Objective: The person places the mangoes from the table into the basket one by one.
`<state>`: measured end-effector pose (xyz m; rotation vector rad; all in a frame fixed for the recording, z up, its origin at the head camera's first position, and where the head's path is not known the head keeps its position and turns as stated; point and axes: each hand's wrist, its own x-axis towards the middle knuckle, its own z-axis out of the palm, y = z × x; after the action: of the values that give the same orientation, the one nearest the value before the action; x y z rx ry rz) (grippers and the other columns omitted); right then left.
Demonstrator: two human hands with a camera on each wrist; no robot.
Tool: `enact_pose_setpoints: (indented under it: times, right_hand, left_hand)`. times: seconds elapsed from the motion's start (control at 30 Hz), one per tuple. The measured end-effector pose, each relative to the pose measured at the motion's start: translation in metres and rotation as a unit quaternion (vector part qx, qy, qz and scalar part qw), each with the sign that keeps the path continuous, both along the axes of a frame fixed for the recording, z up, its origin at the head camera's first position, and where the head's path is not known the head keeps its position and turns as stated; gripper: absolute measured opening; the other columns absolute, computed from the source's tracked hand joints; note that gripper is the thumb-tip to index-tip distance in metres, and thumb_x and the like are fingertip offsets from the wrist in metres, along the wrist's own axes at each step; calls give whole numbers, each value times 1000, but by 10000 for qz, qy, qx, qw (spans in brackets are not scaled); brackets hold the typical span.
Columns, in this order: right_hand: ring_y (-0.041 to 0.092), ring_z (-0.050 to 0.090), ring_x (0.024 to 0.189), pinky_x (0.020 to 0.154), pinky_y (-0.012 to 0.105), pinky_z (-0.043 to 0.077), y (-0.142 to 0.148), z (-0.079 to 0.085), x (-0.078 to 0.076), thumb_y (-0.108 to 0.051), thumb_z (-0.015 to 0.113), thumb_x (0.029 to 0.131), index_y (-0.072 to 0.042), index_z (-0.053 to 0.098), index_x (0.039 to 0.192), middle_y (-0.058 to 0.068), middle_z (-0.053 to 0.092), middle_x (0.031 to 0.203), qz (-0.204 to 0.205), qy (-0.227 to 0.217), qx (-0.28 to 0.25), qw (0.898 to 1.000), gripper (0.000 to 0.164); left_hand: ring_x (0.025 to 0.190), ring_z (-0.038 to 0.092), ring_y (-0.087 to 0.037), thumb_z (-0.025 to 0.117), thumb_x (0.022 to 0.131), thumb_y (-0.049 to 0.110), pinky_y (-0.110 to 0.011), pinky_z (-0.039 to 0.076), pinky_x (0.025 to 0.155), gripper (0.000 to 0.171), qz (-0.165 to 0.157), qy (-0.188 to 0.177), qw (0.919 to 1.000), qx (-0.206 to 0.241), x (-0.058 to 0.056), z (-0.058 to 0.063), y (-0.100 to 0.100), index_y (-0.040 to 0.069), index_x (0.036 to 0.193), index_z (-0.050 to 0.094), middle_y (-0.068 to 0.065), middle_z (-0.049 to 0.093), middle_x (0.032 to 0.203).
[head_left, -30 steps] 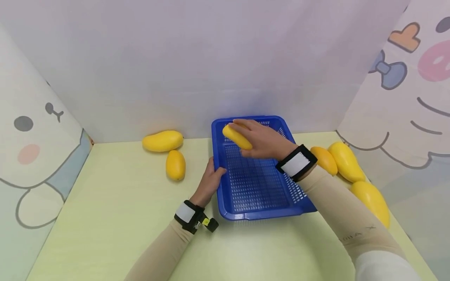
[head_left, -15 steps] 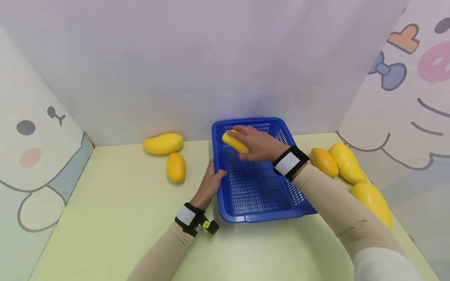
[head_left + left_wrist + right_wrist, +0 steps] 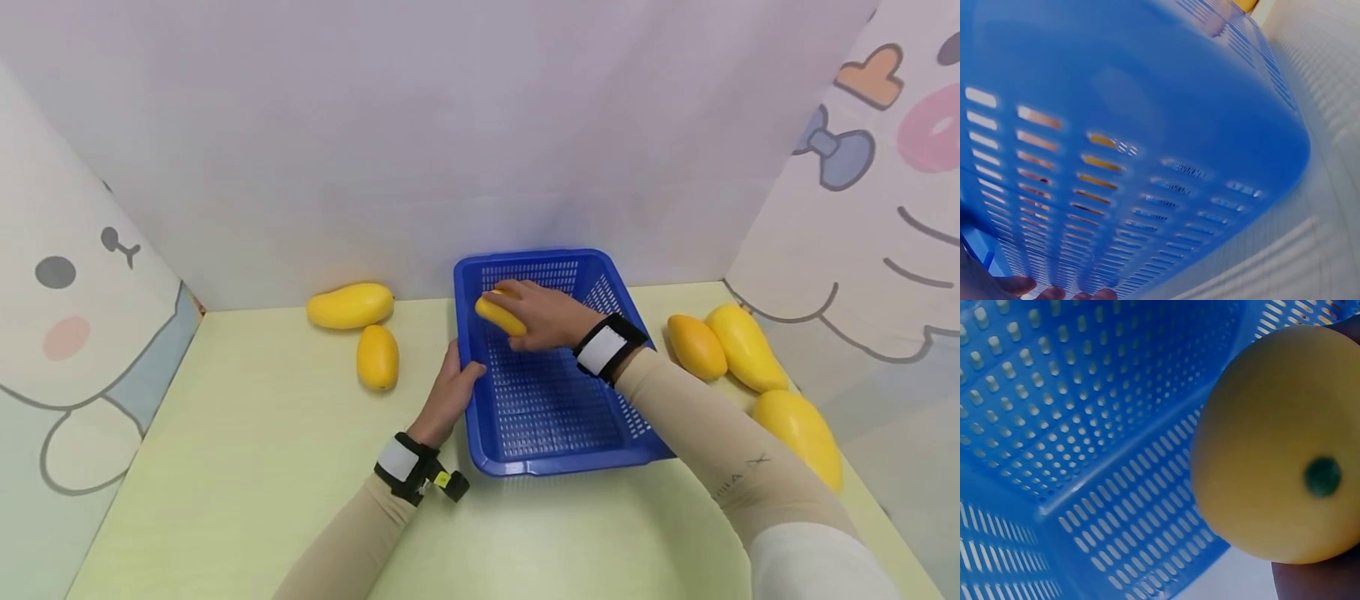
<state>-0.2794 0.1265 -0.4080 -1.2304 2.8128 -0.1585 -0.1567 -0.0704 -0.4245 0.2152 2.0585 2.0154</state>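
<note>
My head camera looks forward and down, from highest up, on a blue slotted plastic basket (image 3: 555,417); my left wrist's faces its outside, close; my right's looks inside past a near yellow oval fruit (image 3: 1266,437), also in the head view.

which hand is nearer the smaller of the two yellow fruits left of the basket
Left. The left hand holds the basket by its rim, right of the smaller fruit; the right hand is farther right, in the basket, gripping another yellow fruit.
</note>
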Motion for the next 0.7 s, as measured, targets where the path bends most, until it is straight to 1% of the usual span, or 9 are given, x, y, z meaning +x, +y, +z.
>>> enact_pose_setpoints:
  times: [0.2, 0.33, 0.47, 0.7]
  right_hand:
    - [29, 39, 121, 89, 46, 44, 3, -10, -5, -37, 64, 81, -26, 26, 147, 10, 30, 145, -7, 27, 90, 10000, 77]
    - [27, 40, 119, 89, 45, 44, 2, -15, -7, -38, 64, 81, -26, 26, 147, 9, 31, 144, -7, 11, 148, 9999, 77]
    - [28, 39, 120, 88, 46, 44, 2, -17, -7, -37, 64, 80, -25, 25, 147, 8, 30, 145, -26, -104, 178, 9998, 78]
    - [29, 37, 124, 89, 48, 43, 3, -23, -11, -39, 65, 81, -26, 25, 147, 8, 29, 146, -2, -228, 249, 9994, 78]
  left_hand:
    - [120, 42, -30, 37, 94, 10, -49, 33, 100, 57, 20, -63, 10000, 3, 1, 2, 1, 4, 145, 11, -17, 33, 141]
    - [122, 41, -31, 37, 95, 10, -49, 33, 100, 58, 27, -108, 9999, -15, 1, 3, 1, 5, 146, 10, -18, 30, 143]
    - [123, 39, -34, 37, 95, 12, -50, 32, 101, 59, 6, -130, 9999, -15, 1, 3, 2, 5, 146, 9, -20, 28, 145]
    - [122, 41, -34, 36, 94, 12, -50, 33, 100, 59, -52, -92, 9999, 65, 1, 3, 2, 4, 145, 9, -20, 30, 142]
